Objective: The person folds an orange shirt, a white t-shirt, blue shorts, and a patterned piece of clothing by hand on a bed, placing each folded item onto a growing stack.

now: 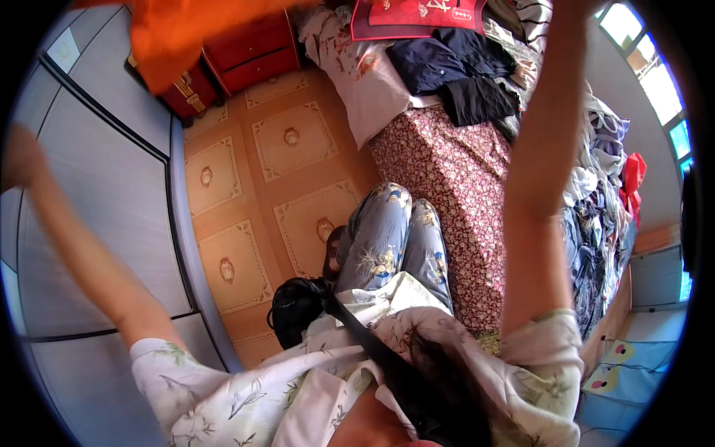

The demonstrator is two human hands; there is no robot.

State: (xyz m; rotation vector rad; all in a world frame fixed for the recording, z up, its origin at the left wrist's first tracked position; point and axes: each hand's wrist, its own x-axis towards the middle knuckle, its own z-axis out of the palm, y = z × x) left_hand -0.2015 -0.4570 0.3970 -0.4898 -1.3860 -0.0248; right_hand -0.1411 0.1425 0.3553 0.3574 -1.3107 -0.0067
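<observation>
My left hand [21,158] is at the far left edge, in front of the grey wardrobe doors, with my arm stretched out. It is blurred and partly cut off, so its fingers cannot be made out. My right arm reaches up past the top edge on the right, and its hand is out of view. An orange cloth [182,41] hangs at the upper left, close to the camera and cut off by the top edge. Whether either hand holds it cannot be seen.
A bed with a red floral cover [462,194] lies along my right, with dark folded clothes [454,71] on it. A clothes heap [596,223] lies beyond my right arm. Grey wardrobe doors [97,201] line the left. A red drawer cabinet [253,48] stands ahead.
</observation>
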